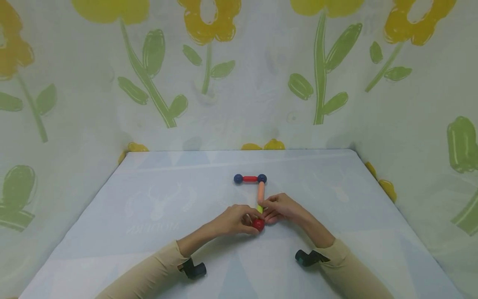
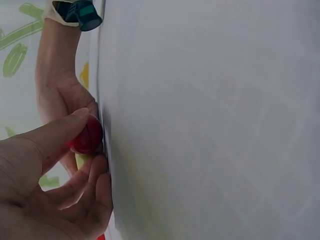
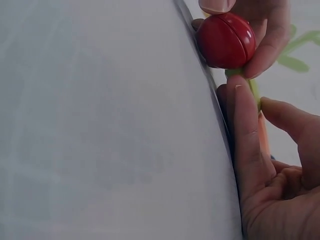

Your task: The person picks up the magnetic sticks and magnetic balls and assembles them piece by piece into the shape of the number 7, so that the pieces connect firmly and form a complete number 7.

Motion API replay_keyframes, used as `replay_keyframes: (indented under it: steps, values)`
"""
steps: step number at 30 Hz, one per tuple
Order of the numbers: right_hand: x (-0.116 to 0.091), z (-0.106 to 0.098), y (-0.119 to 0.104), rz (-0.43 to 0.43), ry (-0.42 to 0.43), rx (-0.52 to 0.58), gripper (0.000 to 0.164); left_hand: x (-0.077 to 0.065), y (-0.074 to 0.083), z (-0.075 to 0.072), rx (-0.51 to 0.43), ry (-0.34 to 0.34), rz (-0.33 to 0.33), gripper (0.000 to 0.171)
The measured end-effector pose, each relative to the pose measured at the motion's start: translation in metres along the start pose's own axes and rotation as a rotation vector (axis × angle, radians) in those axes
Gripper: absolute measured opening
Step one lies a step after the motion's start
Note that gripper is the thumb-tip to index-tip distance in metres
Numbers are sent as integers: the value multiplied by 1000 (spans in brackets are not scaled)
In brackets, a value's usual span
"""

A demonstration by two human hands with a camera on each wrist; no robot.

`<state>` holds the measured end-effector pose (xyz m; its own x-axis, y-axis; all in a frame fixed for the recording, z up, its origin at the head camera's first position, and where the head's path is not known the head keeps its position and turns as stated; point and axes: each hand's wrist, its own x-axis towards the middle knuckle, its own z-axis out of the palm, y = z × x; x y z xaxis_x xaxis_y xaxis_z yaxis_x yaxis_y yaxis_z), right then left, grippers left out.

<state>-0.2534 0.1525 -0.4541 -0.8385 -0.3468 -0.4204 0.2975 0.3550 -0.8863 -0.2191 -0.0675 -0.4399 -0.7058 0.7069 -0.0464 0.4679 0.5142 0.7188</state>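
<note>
My left hand [image 1: 236, 220] pinches a shiny red ball [image 1: 258, 225] between thumb and fingers, low over the table. The ball has a seam line, visible in the right wrist view. From it a short yellow-green rod [image 3: 254, 92] runs away from me, and the thumb and fingers of my right hand [image 1: 283, 207] pinch this rod. Beyond, in line with it, lies a peach-orange rod [image 1: 261, 192] whose far end meets a dark blue ball [image 1: 262, 178]. A red rod [image 1: 250, 179] joins that ball to another dark blue ball [image 1: 238, 179] on the left.
A pale table [image 1: 149, 241] with faint printed shapes lies under everything. Around its back and sides hangs a whitish curtain [image 1: 257, 83] with yellow flowers and green leaves. Black wrist cameras stick out from both sleeves, such as the right one's camera [image 1: 307, 258].
</note>
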Motion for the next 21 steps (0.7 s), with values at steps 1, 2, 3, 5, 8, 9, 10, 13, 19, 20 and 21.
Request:
replay_keyframes:
  steps: [1, 2, 3, 5, 8, 9, 10, 13, 19, 20, 21]
  values:
    - [0, 0, 0, 0, 3, 3, 42, 0, 0, 0, 0, 1, -2, 41]
    - [0, 0, 0, -4, 2, 2, 42, 0, 1, 0, 0, 3, -3, 41]
    - [0, 0, 0, -6, 6, 4, 42, 0, 1, 0, -1, 4, -4, 41]
    - [0, 0, 1, -9, 14, 7, 42, -1, 1, 0, -6, 6, -4, 40]
    - [0, -1, 2, -14, 26, 3, 43, -1, 1, 1, -17, 6, -1, 40]
    - [0, -1, 3, -17, 30, 0, 44, -1, 1, 1, -19, 6, 4, 41]
    - [0, -1, 3, -19, 32, -1, 45, -1, 1, 1, -23, 5, 8, 41]
    - [-2, -2, 5, -15, 32, -5, 48, -3, 1, 2, -34, -2, 20, 43]
    - [-7, -9, 3, 18, -1, -65, 49, -9, 4, -3, -45, -16, 35, 44]
    - [-8, -11, 1, 24, -5, -83, 49, -10, 4, -5, -42, -10, 37, 43]
    - [-9, -14, 0, 27, -6, -103, 49, -11, 5, -7, -37, -2, 34, 42]
